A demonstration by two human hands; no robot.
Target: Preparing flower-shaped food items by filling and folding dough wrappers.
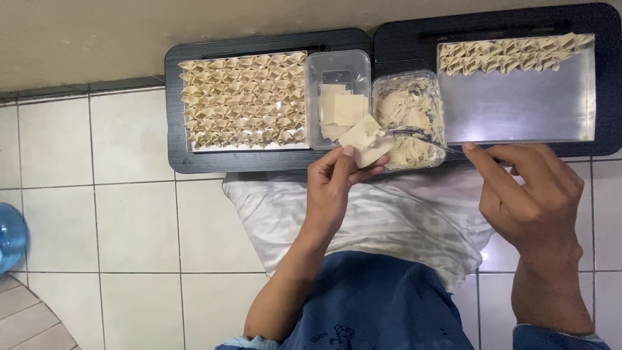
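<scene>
A full tray of folded dumplings [243, 100] is set at the left. Beside it, a box of wrappers [339, 97] and a tub of filling [408, 116] are placed, then a nearly bare tray [518, 107] at the right.

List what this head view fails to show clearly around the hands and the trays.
- Utensil tip: sunk in the filling tub, so fork or spoon is unclear.
- Its handle: covered by the right hand.
- Left hand palm: faces away, under the wrapper.
- Blue object: cut by the left edge.
- Folded dumplings: too small to count.
</scene>
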